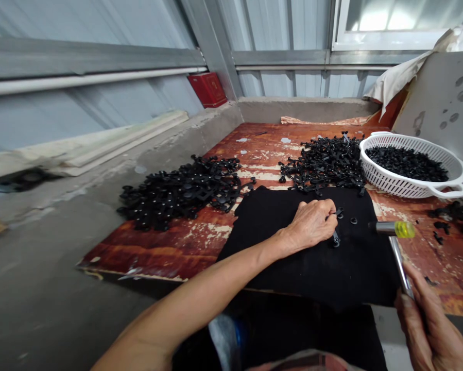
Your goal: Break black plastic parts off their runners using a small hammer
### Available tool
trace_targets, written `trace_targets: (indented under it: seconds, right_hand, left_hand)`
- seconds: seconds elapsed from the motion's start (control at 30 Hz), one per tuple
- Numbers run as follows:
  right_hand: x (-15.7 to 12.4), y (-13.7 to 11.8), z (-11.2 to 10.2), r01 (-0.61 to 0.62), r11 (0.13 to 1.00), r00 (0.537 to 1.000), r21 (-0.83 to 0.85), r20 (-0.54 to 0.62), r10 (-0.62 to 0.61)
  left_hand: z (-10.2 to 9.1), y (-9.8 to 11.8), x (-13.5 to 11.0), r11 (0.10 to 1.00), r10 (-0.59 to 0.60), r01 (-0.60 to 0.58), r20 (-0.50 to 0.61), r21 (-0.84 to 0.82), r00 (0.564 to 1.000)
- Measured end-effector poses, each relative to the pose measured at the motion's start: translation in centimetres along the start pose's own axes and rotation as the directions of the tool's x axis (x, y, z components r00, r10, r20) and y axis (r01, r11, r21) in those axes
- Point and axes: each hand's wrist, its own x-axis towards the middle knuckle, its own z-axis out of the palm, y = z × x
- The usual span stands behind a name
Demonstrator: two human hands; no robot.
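My left hand (315,221) is closed on a small black plastic part (335,238), whose ends stick out past the fingers, just over the black mat (277,268). Right of those fingers, a small round black piece (354,220) lies loose on the mat. At the lower right, my right hand (428,319) is wrapped round the metal handle of a hammer (389,229). The hammer's head has a yellow see-through face on its right end and hangs above the mat's right edge, apart from the parts.
A heap of black parts (177,193) lies left of the mat, another heap (327,162) behind it. A white plastic basket (405,190) of small black pieces stands at the back right. More parts (461,216) lie at the right on the worn red-brown table (157,252).
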Motion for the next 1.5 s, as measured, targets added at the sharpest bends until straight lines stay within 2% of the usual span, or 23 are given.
trace_targets:
  seconds: [0.23, 0.43, 0.63, 0.83, 0.93, 1.07, 1.17, 1.3, 1.37, 1.5]
  right_hand:
    - [0.0, -0.2, 0.0, -0.007, 1.000, 1.000, 0.028, 0.019, 0.006]
    - [0.9, -0.2, -0.6, 0.120, 0.990, 0.992, 0.074, 0.040, -0.123]
    - [3.4, -0.9, -1.3, 0.196, 0.980, 0.975, 0.039, 0.099, -0.199]
    - [6.6, -2.5, -2.1, 0.279, 0.960, 0.957, 0.007, 0.082, -0.279]
    - [7.8, -2.8, -1.7, 0.285, 0.958, 0.957, 0.009, 0.059, -0.285]
    - [8.6, -2.1, -0.5, 0.265, 0.963, 0.954, -0.058, 0.159, -0.253]
    - [9.0, -2.1, -0.8, 0.263, 0.963, 0.946, -0.055, 0.210, -0.247]
    - [9.3, -3.0, -1.9, 0.307, 0.952, 0.950, -0.009, 0.056, -0.306]
    - [9.3, -3.0, -1.9, 0.297, 0.954, 0.955, -0.037, 0.035, -0.296]
    - [9.4, -2.2, -0.9, 0.285, 0.957, 0.939, -0.058, 0.218, -0.266]
  left_hand:
    - [0.2, 0.0, 0.1, 0.999, 0.002, -0.003, 0.006, 0.036, 1.000]
    - [0.1, 0.3, 0.2, 0.984, 0.032, -0.036, 0.025, 0.173, 0.999]
    - [0.3, 0.2, -0.1, 0.976, 0.032, -0.037, 0.024, 0.216, 0.999]
    - [0.2, 0.4, -0.4, 0.974, 0.033, -0.038, 0.029, 0.223, 0.999]
    - [-0.1, 0.7, -0.4, 0.975, 0.024, -0.032, 0.038, 0.221, 0.999]
    - [0.0, 0.7, -0.4, 0.975, 0.036, -0.041, 0.030, 0.217, 0.999]
    - [0.4, 0.3, -0.3, 0.979, 0.045, -0.045, 0.004, 0.199, 0.999]
    - [0.7, -0.1, -0.2, 0.982, 0.059, -0.057, -0.005, 0.182, 0.998]
    - [0.7, -0.2, -0.2, 0.981, 0.061, -0.060, 0.000, 0.184, 0.998]
    - [0.6, -0.1, -0.2, 0.983, 0.053, -0.051, -0.002, 0.176, 0.999]
